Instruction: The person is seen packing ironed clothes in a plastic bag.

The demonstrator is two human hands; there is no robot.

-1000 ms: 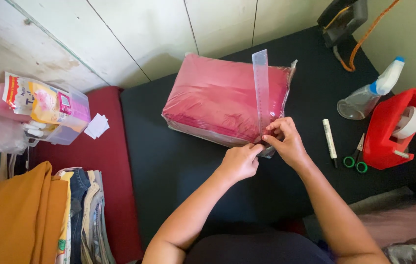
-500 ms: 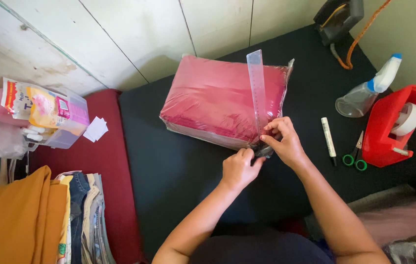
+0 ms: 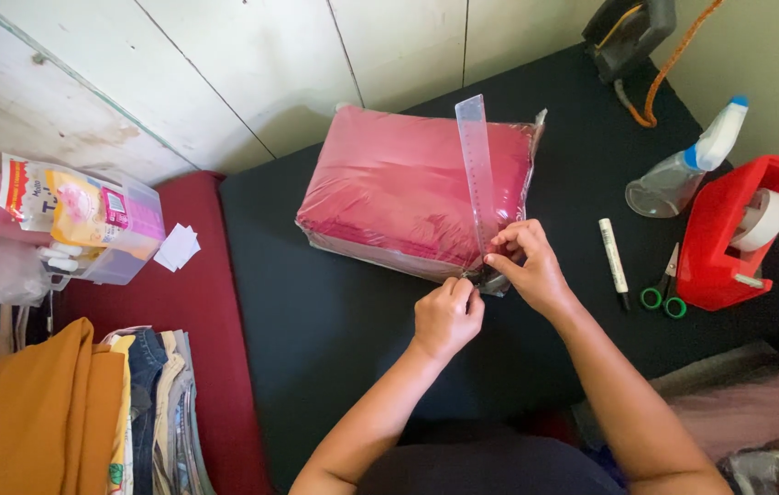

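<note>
A black table (image 3: 334,339) stands against a white plank wall (image 3: 224,64). Left of the table sits a red bench (image 3: 197,302); a plain pale wall (image 3: 774,55) rises right, daylit.

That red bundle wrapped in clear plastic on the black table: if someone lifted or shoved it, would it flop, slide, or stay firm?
The red bundle wrapped in clear plastic looks soft and pillowy, with rounded edges, so it would probably sag somewhat when lifted. Its glossy film suggests a slippery surface. Lying broad and flat on the black table, it seems unlikely to roll or tip.
</note>
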